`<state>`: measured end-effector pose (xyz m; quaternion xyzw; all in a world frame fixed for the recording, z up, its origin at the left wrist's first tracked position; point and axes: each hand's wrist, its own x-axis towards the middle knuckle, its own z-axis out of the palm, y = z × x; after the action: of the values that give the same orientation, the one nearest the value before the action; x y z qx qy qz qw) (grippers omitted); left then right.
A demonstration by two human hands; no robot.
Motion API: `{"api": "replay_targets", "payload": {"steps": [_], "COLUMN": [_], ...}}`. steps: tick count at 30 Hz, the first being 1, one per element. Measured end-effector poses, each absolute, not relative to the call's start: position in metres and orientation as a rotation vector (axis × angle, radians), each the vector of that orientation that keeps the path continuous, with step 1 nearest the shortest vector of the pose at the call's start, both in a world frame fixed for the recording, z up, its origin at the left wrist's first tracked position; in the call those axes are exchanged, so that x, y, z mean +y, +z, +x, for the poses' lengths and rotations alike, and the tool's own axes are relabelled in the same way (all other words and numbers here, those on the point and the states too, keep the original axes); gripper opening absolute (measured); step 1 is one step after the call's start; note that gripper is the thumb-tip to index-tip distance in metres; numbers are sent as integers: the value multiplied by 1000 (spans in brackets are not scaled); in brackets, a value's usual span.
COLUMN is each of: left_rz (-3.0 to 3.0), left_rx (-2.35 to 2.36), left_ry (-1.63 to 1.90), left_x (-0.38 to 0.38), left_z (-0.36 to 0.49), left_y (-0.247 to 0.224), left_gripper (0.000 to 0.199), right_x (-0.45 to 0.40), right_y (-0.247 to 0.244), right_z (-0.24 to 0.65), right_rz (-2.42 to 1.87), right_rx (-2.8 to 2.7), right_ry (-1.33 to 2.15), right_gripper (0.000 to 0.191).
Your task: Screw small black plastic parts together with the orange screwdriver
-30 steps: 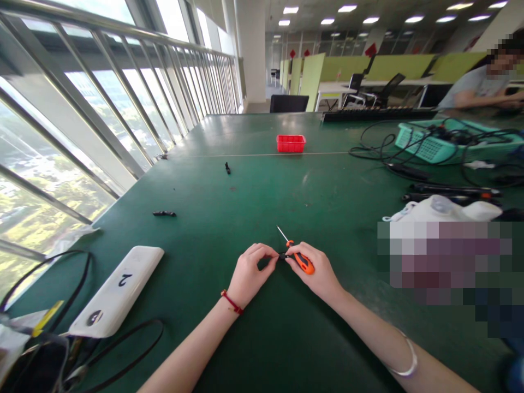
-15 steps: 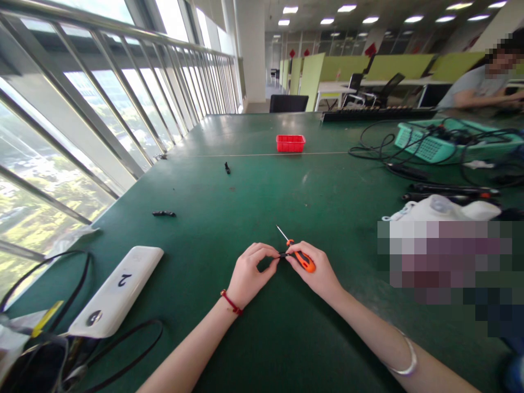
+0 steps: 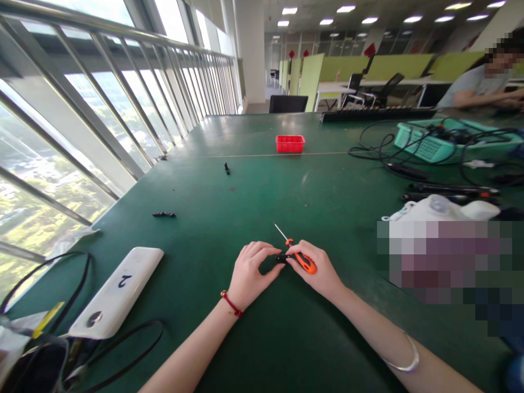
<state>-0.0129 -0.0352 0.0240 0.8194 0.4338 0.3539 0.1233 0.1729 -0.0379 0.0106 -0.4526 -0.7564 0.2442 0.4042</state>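
Above the green table, a small black part (image 3: 280, 258) sits between the fingertips of both hands. The thumb and fingers of my left hand (image 3: 252, 270) curve round in a pinch at its left end. My right hand (image 3: 317, 267) pinches the other end while holding a screwdriver (image 3: 305, 262) with an orange and black handle. The screwdriver's thin metal shaft points away to the upper left, clear of the black part. Further off on the left lie a black elongated piece (image 3: 164, 214) and a smaller black piece (image 3: 227, 168).
A white power bank (image 3: 118, 292) marked 2 and black cables are at left. A red tray (image 3: 290, 144) stands further back. On the right are a teal basket (image 3: 417, 143) with cables and a white object (image 3: 440, 208). Another person (image 3: 466, 90) sits far right.
My left thumb and fingers have spread a little, and more of the black part shows between the hands. The screwdriver tip has shifted slightly up and to the left.
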Motion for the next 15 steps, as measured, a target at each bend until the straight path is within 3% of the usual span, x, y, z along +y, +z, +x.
{"api": "replay_targets", "payload": {"steps": [15], "left_rz": [2215], "left_rx": [1208], "left_ry": [1012], "left_x": [-33], "left_z": [-13], "left_y": [23], "left_gripper": [5], "right_x": [-38], "right_y": [18], "right_z": [177], "right_rz": [-1069], "right_rx": [-1799], "right_ry": [689], "right_gripper": [12]}}
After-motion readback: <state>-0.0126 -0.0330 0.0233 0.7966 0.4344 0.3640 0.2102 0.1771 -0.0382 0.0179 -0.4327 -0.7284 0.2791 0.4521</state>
